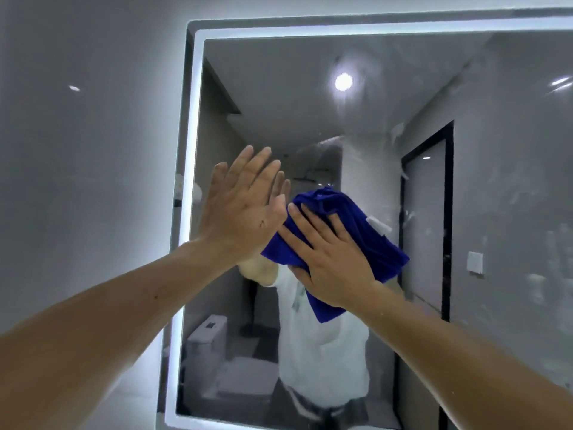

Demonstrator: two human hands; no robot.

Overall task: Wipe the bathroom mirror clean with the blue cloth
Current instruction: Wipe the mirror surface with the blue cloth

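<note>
A large wall mirror (387, 125) with a glowing white light band fills most of the view. Faint smears and streaks show on its glass, mostly at the right and top. My right hand (331, 259) presses the crumpled blue cloth (366, 240) flat against the glass near the mirror's middle, fingers spread and straight. A white tag sticks out of the cloth's right side. My left hand (242, 212) lies flat on the glass just left of the cloth, fingers straight and pointing up, holding nothing.
The lit mirror frame (189, 193) runs down the left side against a grey tiled wall (86, 181). The mirror reflects a person in a white shirt, a toilet, a dark-framed door and a ceiling lamp.
</note>
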